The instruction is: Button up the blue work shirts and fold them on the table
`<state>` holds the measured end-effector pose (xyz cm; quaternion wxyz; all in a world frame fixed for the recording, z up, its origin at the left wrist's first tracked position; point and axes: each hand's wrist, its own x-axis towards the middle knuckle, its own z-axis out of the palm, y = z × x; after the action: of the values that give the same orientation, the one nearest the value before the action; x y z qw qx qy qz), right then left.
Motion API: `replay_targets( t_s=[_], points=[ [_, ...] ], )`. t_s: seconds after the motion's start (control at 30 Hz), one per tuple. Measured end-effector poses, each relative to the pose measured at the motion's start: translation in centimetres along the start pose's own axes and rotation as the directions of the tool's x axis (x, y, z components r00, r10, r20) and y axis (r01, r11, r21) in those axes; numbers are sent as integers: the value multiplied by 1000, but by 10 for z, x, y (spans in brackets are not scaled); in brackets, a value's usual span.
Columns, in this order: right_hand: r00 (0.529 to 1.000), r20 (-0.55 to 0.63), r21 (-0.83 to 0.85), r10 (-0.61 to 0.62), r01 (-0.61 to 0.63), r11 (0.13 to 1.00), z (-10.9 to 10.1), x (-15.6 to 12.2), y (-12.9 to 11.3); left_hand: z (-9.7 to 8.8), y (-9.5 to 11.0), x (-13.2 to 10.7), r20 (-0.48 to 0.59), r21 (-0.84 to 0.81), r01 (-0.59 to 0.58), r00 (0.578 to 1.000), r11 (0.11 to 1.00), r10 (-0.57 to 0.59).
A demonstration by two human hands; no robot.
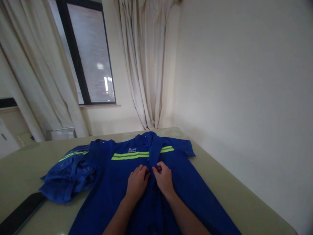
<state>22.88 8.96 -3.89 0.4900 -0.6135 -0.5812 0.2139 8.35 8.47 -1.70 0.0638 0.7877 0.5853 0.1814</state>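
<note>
A blue short-sleeved work shirt (114, 186) lies spread out front side up, its collar at the far end. A yellow-green and grey reflective stripe (130, 155) crosses its chest, below a small white print. My left hand (139, 181) is closed with fingertips on the front opening, just left of the button strip. Opposite it, my right hand (163, 176) pinches the edge of the strip between thumb and curled fingers. Both hands are at chest height, slightly apart. Any button between the fingertips is hidden.
A second blue garment with a reflective stripe (70, 176) lies bunched to the left, against the shirt. A dark flat object (23, 212) sits at the table's lower left. The pale greenish table (220, 176) meets a white wall (244, 98) on the right; curtains (146, 65) hang behind.
</note>
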Motion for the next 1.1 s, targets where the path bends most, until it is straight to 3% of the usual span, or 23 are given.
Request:
replay_targets(
  t_s=[0.2, 0.37, 0.47, 0.63, 0.8, 0.9, 1.1],
  points=[
    [996, 29, 22, -79, 78, 997, 3, -2, -2, 7, -12, -8, -92, -253, -12, 996, 967, -11],
    [985, 110, -23, -136, 139, 990, 2, -4, -5, 5, -8, -7, -186, -258, -59, 982, 964, 10],
    [987, 134, 42, -90, 85, 995, -1, -4, -8, 5, -5, -6, -191, -254, -93, 981, 963, 44],
    [993, 101, 246, -52, 26, 969, -6, 2, -6, 4, -8, -3, -138, -364, -29, 990, 931, -23],
    [980, 194, 397, 29, -106, 912, -1, 7, 1, 6, -11, -2, -195, -390, -66, 981, 918, -13],
    [979, 203, 355, 37, -108, 928, 2, 4, 1, 6, -11, -2, -229, -388, -111, 973, 915, 21],
    [992, 127, 119, 27, -42, 992, -2, -5, -7, 4, -8, -4, -207, -387, -122, 977, 914, 42]
  ],
)
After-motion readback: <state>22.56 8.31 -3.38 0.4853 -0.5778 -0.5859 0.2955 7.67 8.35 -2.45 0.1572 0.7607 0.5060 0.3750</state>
